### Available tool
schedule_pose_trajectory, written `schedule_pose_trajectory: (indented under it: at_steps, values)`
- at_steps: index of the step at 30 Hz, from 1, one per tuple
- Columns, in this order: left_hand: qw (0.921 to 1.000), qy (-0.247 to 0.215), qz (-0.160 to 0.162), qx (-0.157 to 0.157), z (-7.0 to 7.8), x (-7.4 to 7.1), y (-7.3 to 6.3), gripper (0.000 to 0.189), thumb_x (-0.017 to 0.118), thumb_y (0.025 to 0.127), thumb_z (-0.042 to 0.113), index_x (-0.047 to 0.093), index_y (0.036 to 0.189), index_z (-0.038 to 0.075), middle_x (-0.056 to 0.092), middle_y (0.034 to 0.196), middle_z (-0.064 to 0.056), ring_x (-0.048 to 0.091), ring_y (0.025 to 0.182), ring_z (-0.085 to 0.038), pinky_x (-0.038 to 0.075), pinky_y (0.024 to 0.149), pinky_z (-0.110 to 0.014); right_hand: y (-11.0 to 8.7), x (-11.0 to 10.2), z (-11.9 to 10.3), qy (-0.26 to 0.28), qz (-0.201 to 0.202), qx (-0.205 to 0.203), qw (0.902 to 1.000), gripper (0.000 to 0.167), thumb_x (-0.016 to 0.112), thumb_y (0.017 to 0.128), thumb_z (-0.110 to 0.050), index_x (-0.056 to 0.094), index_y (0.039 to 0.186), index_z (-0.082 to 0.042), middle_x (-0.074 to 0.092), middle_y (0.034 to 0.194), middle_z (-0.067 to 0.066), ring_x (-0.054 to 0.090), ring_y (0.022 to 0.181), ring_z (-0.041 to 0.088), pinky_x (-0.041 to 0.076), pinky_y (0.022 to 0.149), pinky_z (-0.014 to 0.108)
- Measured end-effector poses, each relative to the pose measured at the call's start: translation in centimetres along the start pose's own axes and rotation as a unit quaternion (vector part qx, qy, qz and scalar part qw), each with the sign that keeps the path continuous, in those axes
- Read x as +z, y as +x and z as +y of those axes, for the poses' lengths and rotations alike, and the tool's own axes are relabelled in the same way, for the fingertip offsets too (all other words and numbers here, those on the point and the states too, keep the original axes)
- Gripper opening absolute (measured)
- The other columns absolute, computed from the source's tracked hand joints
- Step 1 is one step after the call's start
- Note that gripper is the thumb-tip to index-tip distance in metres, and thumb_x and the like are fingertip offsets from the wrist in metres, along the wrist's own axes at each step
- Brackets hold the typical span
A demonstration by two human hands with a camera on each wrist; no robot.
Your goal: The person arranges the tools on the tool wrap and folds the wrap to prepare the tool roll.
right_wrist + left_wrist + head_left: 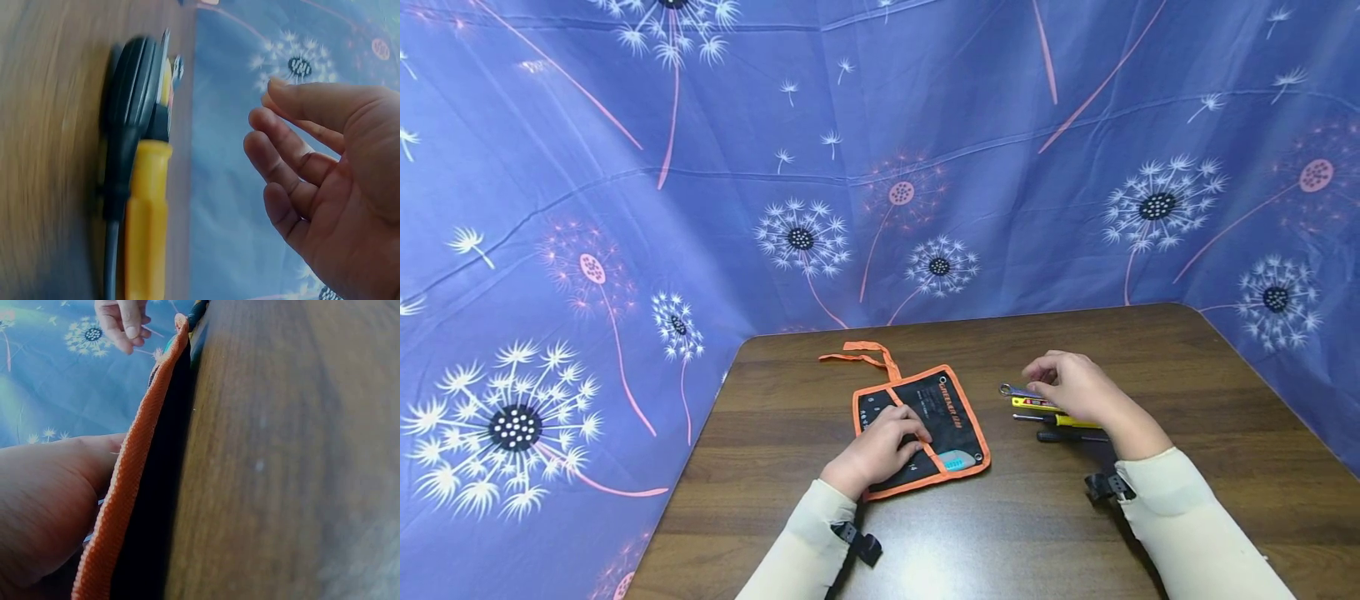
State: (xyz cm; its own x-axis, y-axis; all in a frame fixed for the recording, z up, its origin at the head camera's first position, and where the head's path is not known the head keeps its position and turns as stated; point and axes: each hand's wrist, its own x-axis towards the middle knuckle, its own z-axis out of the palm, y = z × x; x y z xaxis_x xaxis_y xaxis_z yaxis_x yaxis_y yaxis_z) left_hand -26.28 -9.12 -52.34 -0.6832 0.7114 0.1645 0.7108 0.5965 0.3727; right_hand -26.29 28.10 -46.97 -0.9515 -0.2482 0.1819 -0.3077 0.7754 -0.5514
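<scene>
A black tool pouch (pixel 955 417) with orange trim lies on the table, a teal-and-grey piece (pixel 958 460) showing at its lower right. Over its middle is my left hand (pixel 880 446), with bent fingers and thumb at the orange pocket edge; their tips are partly hidden. My right hand (pixel 1071 385) hovers over a group of tools, fingers loosely bent and holding nothing. Beneath it lie a ring-ended wrench (pixel 1013 390), a flat yellow tool (pixel 1030 404), a yellow-handled screwdriver (pixel 147 225) and a tool with a black ribbed handle (pixel 131 87).
Orange tie straps (pixel 868 352) stretch from the pouch's top edge toward the back of the wooden table (pixel 1000 533). A blue dandelion-print cloth (pixel 1000 208) hangs behind and to the sides.
</scene>
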Motion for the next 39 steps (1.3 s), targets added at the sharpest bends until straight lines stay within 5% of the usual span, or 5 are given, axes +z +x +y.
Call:
schedule_pose_trajectory:
  at_steps: [8,28,39]
  values:
    - [1.0,0.0,0.001,-0.004,0.0,0.0,0.0,0.012,0.068,0.104,0.018,0.077,0.108,0.025,0.059,0.113,0.009,0.054,0.108,-0.012,0.049,0.095,-0.029,-0.2,-0.4,2.7,-0.003,0.007,0.022,0.9997,0.016,0.076,0.096,-0.008,0.077,0.11,-0.002,0.072,0.097,0.003,0.067,0.089,0.022,0.054,0.08,0.046]
    - [1.0,0.0,0.0,-0.009,0.1,-0.1,-0.2,0.012,0.07,0.103,0.017,0.077,0.107,0.025,0.059,0.113,0.009,0.054,0.109,-0.011,0.049,0.095,-0.03,-1.5,-1.4,7.0,0.044,-0.048,0.078,0.9949,0.019,0.073,0.098,-0.011,0.078,0.113,-0.001,0.075,0.109,0.015,0.069,0.096,0.029,0.056,0.079,0.047]
    - [1.0,-0.002,-0.001,-0.007,0.1,-0.1,-0.3,0.012,0.069,0.103,0.017,0.076,0.107,0.026,0.059,0.113,0.009,0.053,0.108,-0.011,0.049,0.094,-0.029,-2.1,-1.5,8.3,0.052,-0.069,0.103,0.9909,0.015,0.074,0.092,-0.001,0.08,0.105,0.001,0.076,0.097,0.009,0.065,0.084,0.019,0.052,0.072,0.034]
